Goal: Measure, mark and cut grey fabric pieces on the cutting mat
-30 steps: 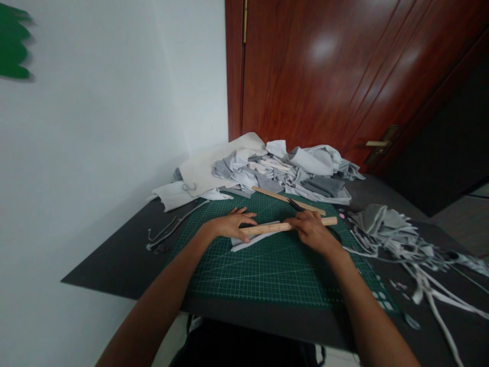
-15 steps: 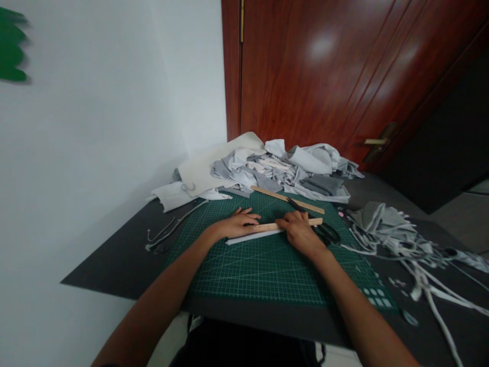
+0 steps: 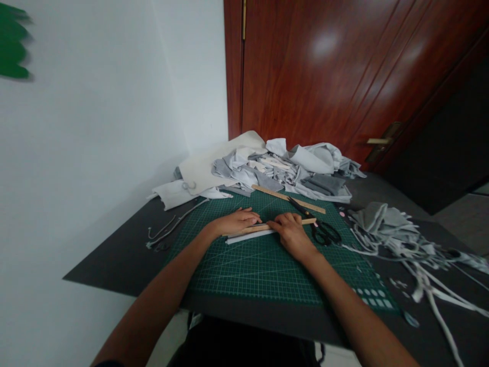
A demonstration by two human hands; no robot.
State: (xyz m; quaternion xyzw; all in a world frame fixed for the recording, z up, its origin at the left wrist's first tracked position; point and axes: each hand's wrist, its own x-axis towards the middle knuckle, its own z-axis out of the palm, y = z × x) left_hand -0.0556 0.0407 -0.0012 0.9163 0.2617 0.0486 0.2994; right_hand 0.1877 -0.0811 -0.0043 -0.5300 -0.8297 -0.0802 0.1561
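On the green cutting mat (image 3: 267, 265) a short wooden stick (image 3: 309, 221) lies across a narrow white fabric strip (image 3: 244, 236). My left hand (image 3: 236, 223) rests flat on the stick's left end, fingers stretched out and pressing down. My right hand (image 3: 291, 232) sits right beside it with fingers curled over the stick's middle, gripping it. The strip's white edge shows just below the stick.
Black scissors (image 3: 324, 232) lie on the mat right of my right hand, beside a long wooden ruler (image 3: 288, 199). A heap of grey and white fabric (image 3: 275, 168) fills the back. Cut strips (image 3: 405, 244) trail to the right. Thin scraps (image 3: 168, 229) lie left. Wall at left.
My right hand has slid left along the stick toward my left hand, uncovering the scissors. The stick has shifted left and the fabric strip now lies straight under it.
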